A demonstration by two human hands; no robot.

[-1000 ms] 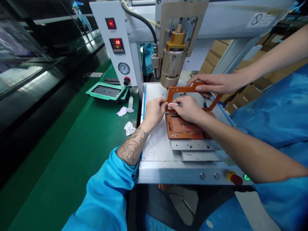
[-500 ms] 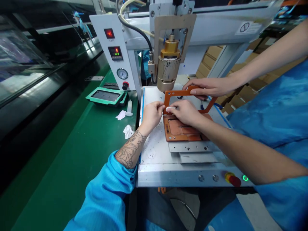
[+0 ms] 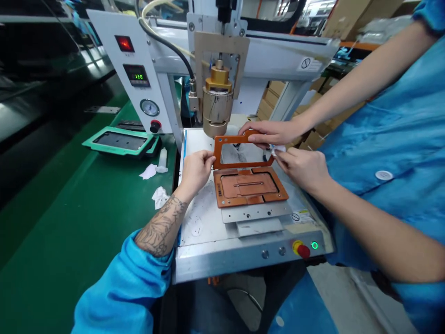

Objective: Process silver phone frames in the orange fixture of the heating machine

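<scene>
My left hand (image 3: pixel 196 169) pinches the left edge of an orange frame (image 3: pixel 217 153), which is tilted up off the orange base fixture (image 3: pixel 248 185) on the machine's metal plate. My right hand (image 3: pixel 302 167) is closed on a small white wipe (image 3: pixel 278 149) at the frame's right side. A co-worker's hand (image 3: pixel 269 131) reaches in from the right and grips the frame's top edge.
A brass and steel press head (image 3: pixel 217 109) hangs just behind the frame. A red stop button (image 3: pixel 303 250) sits on the machine's front. On the green belt to the left are a green tray (image 3: pixel 120 141), a small bottle (image 3: pixel 162 160) and crumpled tissues (image 3: pixel 160 195).
My right hand has moved with the wipe from the frame's left corner to its right side. My left hand stays on the left edge. The view has swung left and up.
</scene>
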